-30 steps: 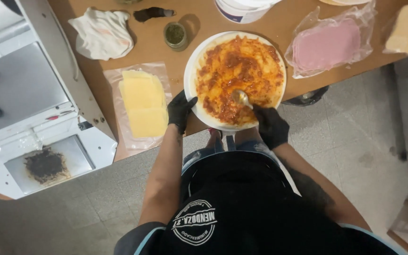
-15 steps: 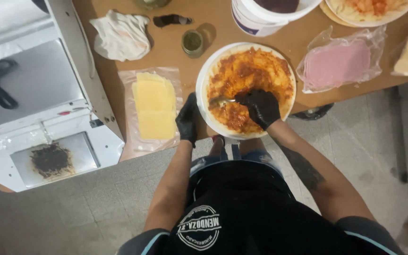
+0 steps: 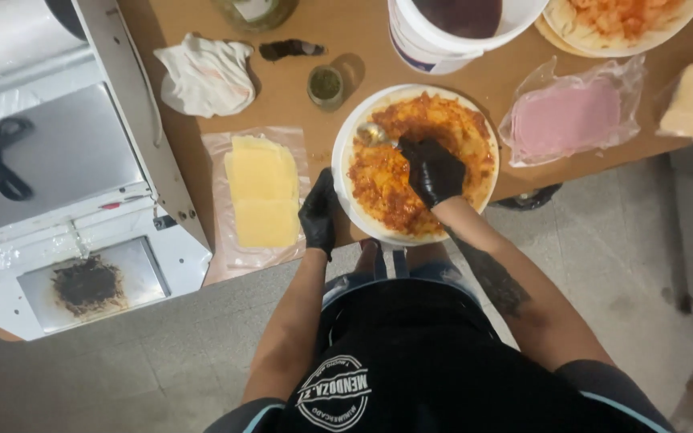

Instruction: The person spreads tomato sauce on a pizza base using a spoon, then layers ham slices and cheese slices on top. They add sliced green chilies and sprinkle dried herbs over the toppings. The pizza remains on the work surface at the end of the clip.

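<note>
A round pizza base covered in red sauce [image 3: 378,184] lies on a white plate [image 3: 345,164] at the near edge of a brown table [image 3: 362,56]. My right hand [image 3: 433,170], in a black glove, is over the pizza's middle and grips a metal spoon [image 3: 372,133] whose bowl rests on the sauce at the upper left. My left hand [image 3: 318,212], also gloved in black, holds the plate's left rim at the table edge.
Sliced yellow cheese on clear plastic [image 3: 263,189] lies left of the plate. A small jar of green herbs [image 3: 326,85], a crumpled cloth [image 3: 205,75] and a white bucket [image 3: 435,40] stand behind. Pink sliced ham in plastic [image 3: 566,119] lies right. A white machine [image 3: 58,184] stands left.
My right hand has moved the spoon from the pizza's near side up across the middle to its upper left. My left hand stays on the plate's rim. The camera has moved closer.
</note>
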